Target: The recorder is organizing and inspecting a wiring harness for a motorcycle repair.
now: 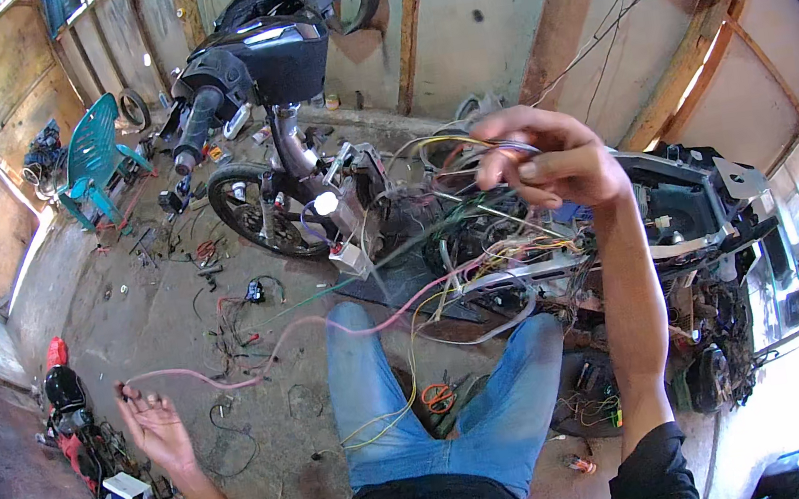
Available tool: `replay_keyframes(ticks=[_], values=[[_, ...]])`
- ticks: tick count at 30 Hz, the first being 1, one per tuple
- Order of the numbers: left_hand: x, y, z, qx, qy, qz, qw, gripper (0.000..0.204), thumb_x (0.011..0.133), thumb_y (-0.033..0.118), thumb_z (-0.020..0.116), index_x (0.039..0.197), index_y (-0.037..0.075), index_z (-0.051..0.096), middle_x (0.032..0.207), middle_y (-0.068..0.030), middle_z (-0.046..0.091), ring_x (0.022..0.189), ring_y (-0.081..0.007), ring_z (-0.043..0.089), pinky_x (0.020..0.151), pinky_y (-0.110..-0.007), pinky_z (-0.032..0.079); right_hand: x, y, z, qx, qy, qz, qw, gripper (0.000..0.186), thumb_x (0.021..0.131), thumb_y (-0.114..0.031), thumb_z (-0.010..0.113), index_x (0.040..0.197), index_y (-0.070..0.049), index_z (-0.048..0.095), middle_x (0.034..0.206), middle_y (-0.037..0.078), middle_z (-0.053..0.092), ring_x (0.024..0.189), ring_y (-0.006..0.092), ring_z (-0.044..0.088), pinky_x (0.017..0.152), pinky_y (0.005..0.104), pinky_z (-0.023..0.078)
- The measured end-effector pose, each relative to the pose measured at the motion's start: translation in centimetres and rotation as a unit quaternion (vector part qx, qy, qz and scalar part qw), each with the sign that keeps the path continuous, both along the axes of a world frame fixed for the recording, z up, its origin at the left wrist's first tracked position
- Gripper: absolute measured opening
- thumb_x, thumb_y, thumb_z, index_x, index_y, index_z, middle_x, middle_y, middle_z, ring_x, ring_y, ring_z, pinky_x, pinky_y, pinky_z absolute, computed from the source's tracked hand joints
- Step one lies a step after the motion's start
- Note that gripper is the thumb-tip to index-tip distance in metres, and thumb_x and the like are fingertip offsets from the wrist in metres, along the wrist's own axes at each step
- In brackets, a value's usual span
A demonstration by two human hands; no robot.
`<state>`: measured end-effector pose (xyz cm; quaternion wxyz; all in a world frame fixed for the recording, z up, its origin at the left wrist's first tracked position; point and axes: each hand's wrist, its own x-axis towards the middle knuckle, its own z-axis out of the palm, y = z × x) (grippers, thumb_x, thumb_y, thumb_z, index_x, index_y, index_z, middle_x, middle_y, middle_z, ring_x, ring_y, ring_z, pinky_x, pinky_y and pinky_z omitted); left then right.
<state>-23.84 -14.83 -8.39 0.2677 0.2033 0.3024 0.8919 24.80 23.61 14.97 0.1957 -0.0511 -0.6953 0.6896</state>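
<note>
Raised nearest the camera, the right hand (565, 165) pinches a small bundle of thin wires (454, 141), yellow and darker ones, between its thumb and bent fingers, which leave only a narrow gap. Lower and well out to the side, the left hand (161, 434) is turned palm up, holding the end of a pink cable (226, 384) at its fingertips, with the remaining fingers loosely curled and apart. From there the cable runs in waves across the floor and over one knee of the blue jeans (370, 395), reaching the tangle of wiring along the partly stripped motorcycle (290, 67). Thin yellow wires (411, 354) hang from that same tangle and trail over the thigh. Between the legs, on the ground, lies a tool with orange handles (437, 398). Beyond the knees, the motorcycle stands across the view, its black front bodywork and handlebar to the left, the front wheel (253, 208) beneath, and its bare rear frame stretching right behind the raised forearm. Loose cables and small parts are strewn over the concrete floor (160, 311). Farther off, a teal plastic chair (94, 153) stands near the wall panels (484, 46) and their wooden posts.
</note>
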Motion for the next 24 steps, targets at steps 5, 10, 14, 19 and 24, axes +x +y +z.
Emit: replay_keyframes(ticks=[5,10,14,19,24], values=[[1.3,-2.2,2.5,-0.015,-0.012,0.046,0.999,0.025,0.109,0.031,0.049,0.126,0.014,0.057,0.099,0.0031,0.065,0.079,-0.0132,0.055,0.077,-0.032,0.047,3.9,-3.3,-0.1,0.051,0.169,0.032,0.984,0.048,0.081,0.009,0.060,0.129,0.011,0.057,0.092,0.032,0.070,0.050,0.0161,0.056,0.040,0.0245,0.036],[3.8,-2.0,4.0,-0.045,0.027,-0.039,0.998,0.021,0.108,0.034,0.050,0.111,0.014,0.056,0.082,0.0006,0.060,0.075,-0.0171,0.053,0.078,-0.037,0.047,6.3,-5.3,-0.7,0.071,0.230,0.054,0.969,0.021,0.076,0.004,0.072,0.096,0.011,0.071,0.081,0.030,0.070,0.052,0.0255,0.063,0.041,0.0338,0.041],[5.4,-2.2,5.0,-0.073,0.147,-0.147,0.975,0.025,0.110,0.034,0.044,0.108,0.011,0.055,0.072,0.0002,0.052,0.075,-0.0183,0.053,0.073,-0.038,0.046,5.5,-6.6,-0.2,0.087,0.265,0.210,0.937,0.024,0.080,-0.006,0.071,0.088,0.016,0.070,0.079,0.025,0.073,0.052,0.0330,0.065,0.046,0.0375,0.049],[8.8,0.9,5.2,-0.172,0.185,-0.206,0.945,0.031,0.109,0.036,0.045,0.103,0.008,0.057,0.069,-0.0002,0.049,0.068,-0.0184,0.051,0.069,-0.038,0.047,8.0,-7.9,-1.1,0.206,-0.058,-0.088,0.973,0.044,0.077,-0.004,0.048,0.112,0.007,0.073,0.094,0.016,0.077,0.056,0.0128,0.054,0.050,0.0263,0.038],[8.2,3.8,0.2,-0.291,-0.055,-0.030,0.955,0.035,0.105,0.040,0.057,0.114,0.007,0.061,0.075,0.0007,0.056,0.071,-0.0120,0.057,0.067,-0.032,0.049,8.9,-8.1,-3.9,0.069,-0.104,-0.110,0.986,0.051,0.074,-0.005,0.050,0.118,0.009,0.071,0.097,0.017,0.076,0.060,0.0107,0.054,0.053,0.0239,0.040]])
